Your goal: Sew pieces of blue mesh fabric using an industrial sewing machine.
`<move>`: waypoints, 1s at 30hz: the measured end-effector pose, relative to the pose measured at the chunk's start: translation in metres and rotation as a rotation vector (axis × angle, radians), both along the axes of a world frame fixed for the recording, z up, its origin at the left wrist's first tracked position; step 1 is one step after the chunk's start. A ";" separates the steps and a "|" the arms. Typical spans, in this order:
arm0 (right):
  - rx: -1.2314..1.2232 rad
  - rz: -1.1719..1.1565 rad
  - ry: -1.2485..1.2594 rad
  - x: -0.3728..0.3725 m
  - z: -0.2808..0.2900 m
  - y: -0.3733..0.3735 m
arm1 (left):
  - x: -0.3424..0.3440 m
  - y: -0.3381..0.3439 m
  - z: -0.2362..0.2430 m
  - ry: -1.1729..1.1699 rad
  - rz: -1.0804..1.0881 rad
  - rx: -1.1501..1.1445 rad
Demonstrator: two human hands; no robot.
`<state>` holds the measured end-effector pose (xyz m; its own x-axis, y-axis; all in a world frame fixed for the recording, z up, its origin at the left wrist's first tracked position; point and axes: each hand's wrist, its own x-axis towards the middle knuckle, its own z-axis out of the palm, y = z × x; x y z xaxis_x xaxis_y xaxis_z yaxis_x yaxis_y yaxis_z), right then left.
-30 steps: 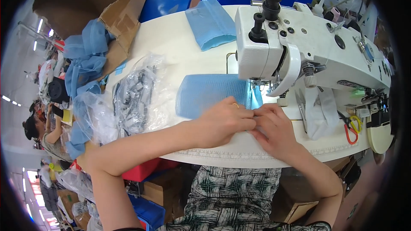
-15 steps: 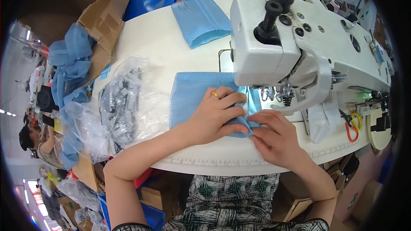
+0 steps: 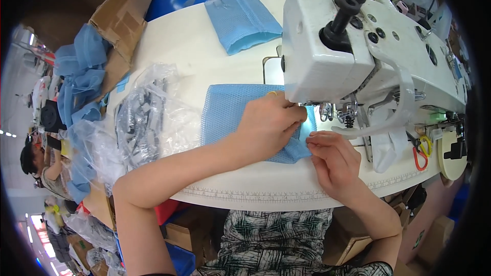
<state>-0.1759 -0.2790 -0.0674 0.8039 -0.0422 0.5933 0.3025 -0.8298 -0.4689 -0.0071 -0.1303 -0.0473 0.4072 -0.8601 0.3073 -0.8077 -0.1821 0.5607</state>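
Observation:
A blue mesh pouch point(image 3: 220, 115) lies flat on the white sewing table, its right end beside the sewing machine's needle area. My left hand point(image 3: 268, 125) rests over it with fingers curled closed, gripping the mesh near its right edge just left of the presser foot point(image 3: 327, 112). At the pouch's lower right corner, my right hand point(image 3: 335, 161) has thumb and fingertips pinched on the edge of the mesh. The white sewing machine point(image 3: 327, 56) stands over the right end of the pouch. Both hands hide part of the edge.
Another blue mesh pouch point(image 3: 243, 20) lies at the back. Left of my work sits a clear plastic bag point(image 3: 146, 122) of small grey pieces. Red-handled scissors point(image 3: 420, 158) and yellow-handled ones point(image 3: 425, 145) lie far right. A cardboard box point(image 3: 120, 23) with blue mesh stands left.
My left hand has moved up and right, its fingers curling inward toward the presser foot. My right hand has shifted slightly right, still at the pouch's edge. The whole view has shifted a little.

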 end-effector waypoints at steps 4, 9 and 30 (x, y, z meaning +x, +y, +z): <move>0.010 0.020 0.011 0.002 0.002 0.001 | 0.005 0.002 -0.013 -0.072 -0.092 -0.196; 0.035 0.000 0.041 0.002 0.007 0.003 | 0.013 -0.004 -0.012 -0.213 -0.179 -0.208; -0.188 -0.138 0.163 -0.001 0.000 0.010 | 0.004 0.007 0.006 0.119 -0.190 0.077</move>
